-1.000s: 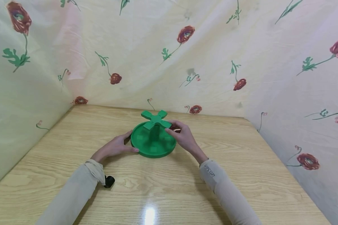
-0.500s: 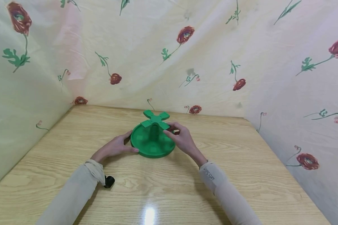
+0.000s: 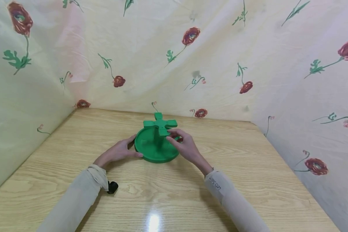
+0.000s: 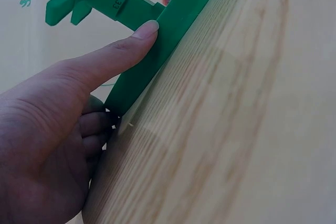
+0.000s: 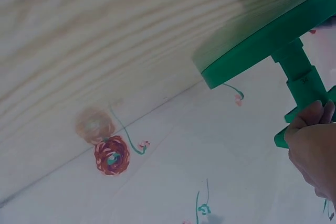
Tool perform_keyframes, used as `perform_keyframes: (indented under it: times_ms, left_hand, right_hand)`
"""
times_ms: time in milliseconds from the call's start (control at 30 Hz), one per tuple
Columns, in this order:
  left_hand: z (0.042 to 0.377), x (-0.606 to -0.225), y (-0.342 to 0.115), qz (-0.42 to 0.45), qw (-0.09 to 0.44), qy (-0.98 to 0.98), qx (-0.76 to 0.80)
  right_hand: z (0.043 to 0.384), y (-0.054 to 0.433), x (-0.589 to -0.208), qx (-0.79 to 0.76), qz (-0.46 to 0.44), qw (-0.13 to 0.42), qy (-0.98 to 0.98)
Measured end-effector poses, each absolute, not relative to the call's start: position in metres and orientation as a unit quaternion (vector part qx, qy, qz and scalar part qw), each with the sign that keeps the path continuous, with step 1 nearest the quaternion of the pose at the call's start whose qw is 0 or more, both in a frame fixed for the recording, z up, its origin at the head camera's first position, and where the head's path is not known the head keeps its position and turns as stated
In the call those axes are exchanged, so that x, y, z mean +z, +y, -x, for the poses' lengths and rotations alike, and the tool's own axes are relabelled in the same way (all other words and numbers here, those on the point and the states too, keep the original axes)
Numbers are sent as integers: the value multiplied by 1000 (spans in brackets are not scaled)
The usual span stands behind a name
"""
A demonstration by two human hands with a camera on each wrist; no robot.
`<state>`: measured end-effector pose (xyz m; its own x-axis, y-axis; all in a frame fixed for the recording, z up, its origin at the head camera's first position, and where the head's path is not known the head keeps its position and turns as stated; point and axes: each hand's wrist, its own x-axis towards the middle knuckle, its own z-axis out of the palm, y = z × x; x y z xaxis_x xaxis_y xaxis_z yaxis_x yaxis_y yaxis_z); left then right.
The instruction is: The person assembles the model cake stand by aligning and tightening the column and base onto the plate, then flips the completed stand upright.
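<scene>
A green stand has a round, low-rimmed base point(image 3: 150, 149), a short post point(image 5: 302, 80) and a flat cross-shaped top point(image 3: 160, 123). It stands upright on the wooden table. My left hand point(image 3: 119, 150) holds the base at its left rim, with the thumb point(image 4: 126, 48) on the near side and the other fingers round the back. At the right, my right hand point(image 3: 185, 145) pinches the near arm of the cross between thumb and fingers. In the right wrist view those fingertips point(image 5: 313, 111) sit against the cross, close to the post.
The wood-grained table point(image 3: 249, 187) spreads around the stand. Flower-printed cloth point(image 3: 150, 58) hangs behind it and along both sides. A small black object point(image 3: 112, 187) shows at the left sleeve's cuff.
The cross top has turned, so one arm now points toward me and others to the sides. My right hand has shifted slightly left with it. The left hand and base have stayed put.
</scene>
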<state>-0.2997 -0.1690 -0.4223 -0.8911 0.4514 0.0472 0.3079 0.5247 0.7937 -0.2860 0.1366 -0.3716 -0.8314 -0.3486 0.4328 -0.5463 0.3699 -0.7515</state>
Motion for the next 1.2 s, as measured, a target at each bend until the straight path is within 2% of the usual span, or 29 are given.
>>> perform_keyframes:
  times_ms: [100,400,567,933,1200]
  left_hand:
    - [300,-423,-169,-216,83,870,436]
    - [298,-423,-168,-213,87,868,440]
    - [298,-423,-169,-215,85,870,436]
    - [299,-424,-169,-218,86,867,440]
    - [298,-422,-169,-217,85,867,441]
  right_hand:
    - [283,136,-370,492,-280,104,-818]
    - [287,141,-368,508,-267,194,-795]
    - [296,145,-369,495,-252,216,-803]
    - [315,143,-376,479,-238,176,-826]
    - [318,141,-377,481,-235,171,-827]
